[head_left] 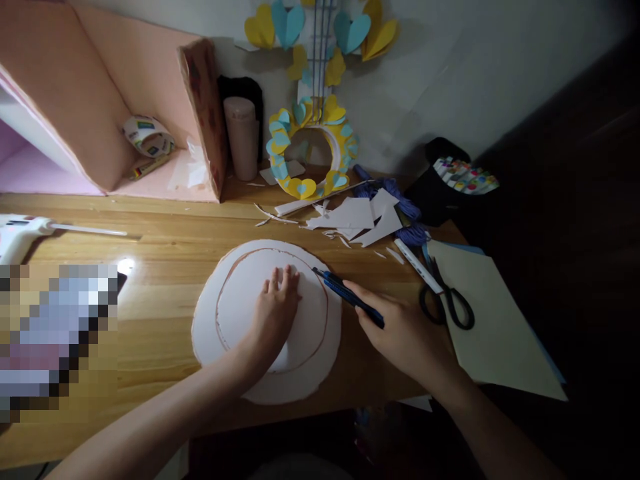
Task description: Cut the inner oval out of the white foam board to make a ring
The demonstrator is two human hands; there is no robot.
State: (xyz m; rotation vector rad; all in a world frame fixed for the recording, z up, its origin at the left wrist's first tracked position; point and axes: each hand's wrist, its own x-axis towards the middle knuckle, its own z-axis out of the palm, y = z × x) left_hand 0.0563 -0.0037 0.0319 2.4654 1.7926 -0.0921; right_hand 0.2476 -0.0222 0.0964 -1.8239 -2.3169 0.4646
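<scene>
From my remote seat I see the left grip (275, 310) spread flat, fingers released, palm pressing down on the white disc (235, 313). The disc lies on the wooden counter (150, 300), right in front of the body, with a thin ring drawn a little inside its rough edge. The right grip (405, 330) is clenched around a blue utility knife (347, 297). The knife slants up and left, and its tip meets the disc at the upper right of the drawn ring, just beside the left fingertips.

Just beyond the right grip lie black-handled scissors (447, 300), partly on a pale sheet (495, 333) that overhangs the counter's right end, with a white pen (417, 265) touching them. Farther back sit white paper scraps (357, 217), purple yarn (410, 220) and a case of markers (463, 175). A wreath of yellow and blue paper hearts (310, 150) leans against the wall. A glue gun (23, 233) lies at the far left.
</scene>
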